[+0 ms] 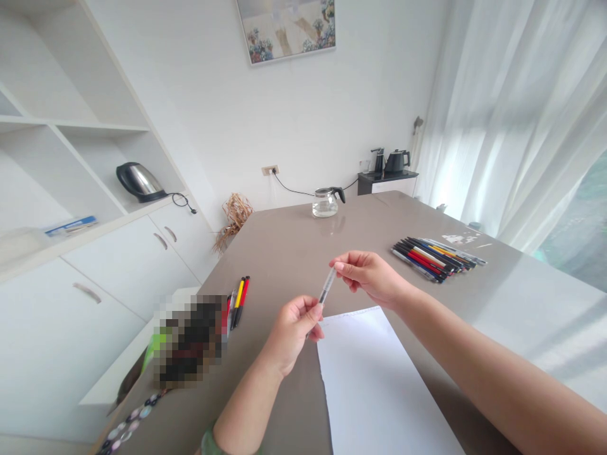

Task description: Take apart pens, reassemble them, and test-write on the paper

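Observation:
Both hands hold one clear pen [327, 285] with dark ink showing inside, tilted above the table. My left hand [300, 322] is closed around its lower part. Thumb and fingertips of my right hand [363, 272] pinch the upper end. Below and to the right of my left hand lies a white sheet of paper [374, 379] with a torn top edge. A row of several pens [434, 258], black, red, white, yellow and clear, lies to the right. Another few pens [239, 300], yellow and red among them, lie to the left.
A glass pot [325, 203] with clear liquid stands at the far side of the brown table [284, 243]. Paper scraps [459, 237] lie at the right. A bead string [135, 420] and a blurred-out patch [192, 341] are at the left edge.

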`<state>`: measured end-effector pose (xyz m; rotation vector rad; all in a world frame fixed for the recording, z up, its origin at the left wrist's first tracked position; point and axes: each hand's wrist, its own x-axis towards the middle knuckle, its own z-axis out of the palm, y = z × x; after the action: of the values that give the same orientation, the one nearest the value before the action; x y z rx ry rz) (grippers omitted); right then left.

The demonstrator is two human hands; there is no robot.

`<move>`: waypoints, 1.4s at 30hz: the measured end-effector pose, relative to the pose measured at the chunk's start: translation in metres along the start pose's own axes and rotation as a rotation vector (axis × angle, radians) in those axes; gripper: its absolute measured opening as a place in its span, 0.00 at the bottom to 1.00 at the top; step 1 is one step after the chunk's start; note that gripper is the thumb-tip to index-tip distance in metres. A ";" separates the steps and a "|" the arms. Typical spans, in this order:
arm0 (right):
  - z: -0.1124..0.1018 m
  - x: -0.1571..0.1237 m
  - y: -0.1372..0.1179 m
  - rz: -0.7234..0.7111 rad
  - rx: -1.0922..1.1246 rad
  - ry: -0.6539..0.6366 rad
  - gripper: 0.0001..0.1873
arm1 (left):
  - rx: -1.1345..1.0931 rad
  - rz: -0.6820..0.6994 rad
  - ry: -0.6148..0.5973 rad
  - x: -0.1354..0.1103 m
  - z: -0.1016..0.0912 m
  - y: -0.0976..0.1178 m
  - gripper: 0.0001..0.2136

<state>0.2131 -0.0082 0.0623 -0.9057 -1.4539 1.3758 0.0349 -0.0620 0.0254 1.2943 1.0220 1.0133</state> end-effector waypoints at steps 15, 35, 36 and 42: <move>0.000 0.001 0.004 -0.024 -0.053 0.046 0.15 | -0.009 -0.005 0.001 0.000 0.001 0.001 0.10; 0.005 -0.002 0.001 -0.023 0.002 -0.012 0.17 | -0.026 -0.028 0.026 -0.001 0.003 0.005 0.13; 0.006 -0.002 0.001 -0.027 -0.013 -0.006 0.17 | -0.015 -0.027 0.025 -0.001 0.003 0.005 0.12; 0.013 -0.005 0.007 -0.028 -0.142 0.072 0.16 | 0.169 0.016 0.036 -0.003 0.003 0.003 0.11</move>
<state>0.2019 -0.0159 0.0555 -1.0112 -1.5182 1.2186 0.0367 -0.0654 0.0287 1.4275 1.1466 0.9821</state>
